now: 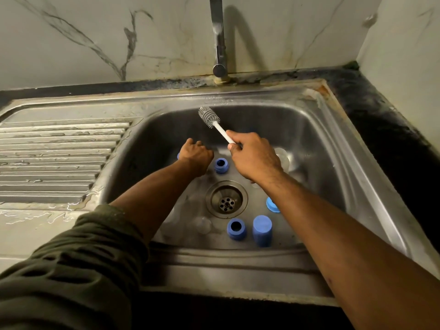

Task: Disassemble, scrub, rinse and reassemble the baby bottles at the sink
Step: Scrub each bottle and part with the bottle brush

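Baby bottle parts lie scattered in the steel sink. My right hand grips the white handle of a grey silicone bottle brush, its head raised toward the back wall of the basin. My left hand reaches down at the basin's far left with curled fingers over a blue part that is mostly hidden. A blue collar ring sits between my hands. Near the front stand another blue ring, a blue cap and a light blue piece. Clear parts lie behind my right hand.
The drain sits in the middle of the basin. A tap rises at the back, with no water running. A wet ribbed drainboard lies to the left, and a dark counter runs along the right. A clear teat lies near the front.
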